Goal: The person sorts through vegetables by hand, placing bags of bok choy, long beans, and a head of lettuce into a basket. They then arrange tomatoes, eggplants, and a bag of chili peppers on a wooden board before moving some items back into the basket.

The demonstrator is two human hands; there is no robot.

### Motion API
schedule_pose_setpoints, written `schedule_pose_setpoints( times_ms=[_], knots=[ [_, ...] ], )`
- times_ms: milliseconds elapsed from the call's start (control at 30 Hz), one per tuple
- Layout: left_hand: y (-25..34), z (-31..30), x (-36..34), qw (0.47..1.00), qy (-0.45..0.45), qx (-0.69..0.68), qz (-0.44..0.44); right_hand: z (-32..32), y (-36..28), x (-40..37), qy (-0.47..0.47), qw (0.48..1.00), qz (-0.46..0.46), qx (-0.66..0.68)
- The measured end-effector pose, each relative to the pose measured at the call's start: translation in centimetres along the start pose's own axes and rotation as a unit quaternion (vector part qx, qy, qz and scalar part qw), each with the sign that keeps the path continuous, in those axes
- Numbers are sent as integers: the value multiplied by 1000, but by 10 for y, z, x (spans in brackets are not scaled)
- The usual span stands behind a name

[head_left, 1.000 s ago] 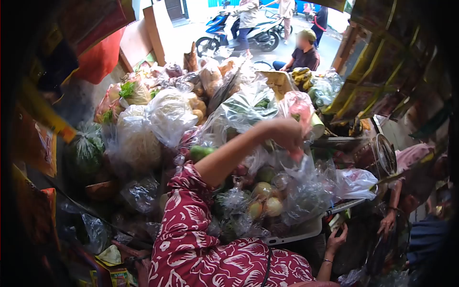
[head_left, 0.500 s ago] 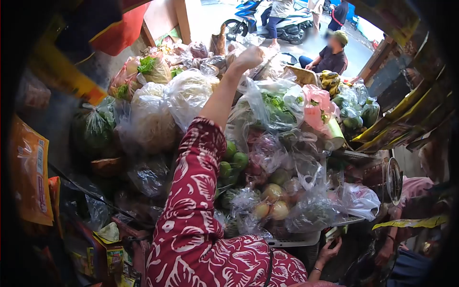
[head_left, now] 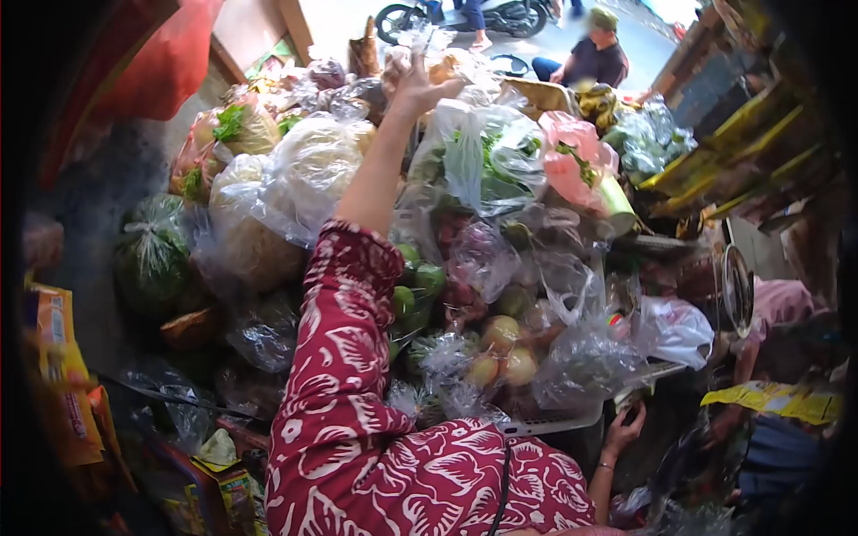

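Note:
My left arm, in a red and white patterned sleeve, stretches forward over the heaped produce. At its end my left hand (head_left: 414,87) is open, thumb spread to the right, its fingers against a clear plastic bag (head_left: 427,40) at the back. Below right of that hand lies a clear bag of leafy greens (head_left: 500,161); to the left is a big bag of pale noodle-like strands (head_left: 317,165). Low on the right, my right hand (head_left: 626,427), with a bracelet at the wrist, is closed on a small pale greenish thing (head_left: 636,395), too small to name.
Bagged tomatoes (head_left: 502,348), green limes or similar fruit (head_left: 416,286) and a white plastic bag (head_left: 675,329) fill the near heap. Yellow sachets (head_left: 769,400) hang right, near another person's pink sleeve (head_left: 779,299). Beyond, a person (head_left: 594,58) sits near a motorbike (head_left: 465,22).
My left hand has gone from a fist to spread fingers and moved left onto the clear bag. The view has shifted, so the heap appears higher and further left.

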State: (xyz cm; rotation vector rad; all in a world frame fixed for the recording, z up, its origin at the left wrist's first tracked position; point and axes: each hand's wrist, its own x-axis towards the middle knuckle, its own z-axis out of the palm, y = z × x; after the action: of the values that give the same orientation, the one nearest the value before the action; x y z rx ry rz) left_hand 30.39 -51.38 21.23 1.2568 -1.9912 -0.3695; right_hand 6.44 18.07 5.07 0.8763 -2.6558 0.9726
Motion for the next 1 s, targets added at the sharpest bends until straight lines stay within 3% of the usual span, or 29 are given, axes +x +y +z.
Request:
schedule_pose_setpoints(
  times_ms=[33,67,100,167,233,333,367,400,500,567,600,633,700,733,833,867,933,967,1000],
  knots=[
    [40,-23,-1,987,-135,-39,78,0,0,0,1,1000,1,-7],
    [96,-52,-32,965,-232,-105,58,-2,-3,1,4,1000,11,-10],
    [112,-52,-41,909,-333,-180,172,-4,-8,2,1,1000,13,-9],
    [166,-67,-70,851,-408,-148,298,-7,-12,3,-1,1000,19,-7],
    [192,-53,-92,849,-379,-57,363,-7,-12,3,-14,1000,23,14],
    [198,-14,-88,857,-380,63,341,-2,-2,1,5,1000,25,18],
    [191,-2,-76,857,-356,60,369,0,2,0,26,999,26,29],
    [183,12,-61,854,-345,70,382,-1,-18,6,70,977,94,180],
    [181,28,-38,861,-353,83,356,-25,-97,46,85,971,23,224],
    [181,40,-24,876,-404,-20,263,-40,-157,76,39,948,40,313],
    [172,54,-15,863,-402,-99,291,-44,-178,96,-1,958,-14,285],
    [187,31,-23,849,-475,-169,158,-41,-195,119,-41,964,-66,253],
    [208,7,-34,845,-445,-293,54,-6,-224,171,-81,929,-145,330],
    [209,5,-31,831,-467,-287,92,10,-240,189,-120,916,-139,357],
    [222,-21,-35,808,-531,-152,205,54,-266,234,-244,955,-120,117],
    [222,-18,-42,800,-526,-127,258,68,-266,240,-241,956,-119,116],
    [222,-25,-65,800,-509,-40,316,102,-261,241,-97,934,-342,-48],
    [209,-19,-78,828,-425,-33,365,107,-262,243,-97,932,-345,-46],
    [202,-13,-76,832,-432,0,347,111,-263,246,-129,957,-255,56]
  ],
)
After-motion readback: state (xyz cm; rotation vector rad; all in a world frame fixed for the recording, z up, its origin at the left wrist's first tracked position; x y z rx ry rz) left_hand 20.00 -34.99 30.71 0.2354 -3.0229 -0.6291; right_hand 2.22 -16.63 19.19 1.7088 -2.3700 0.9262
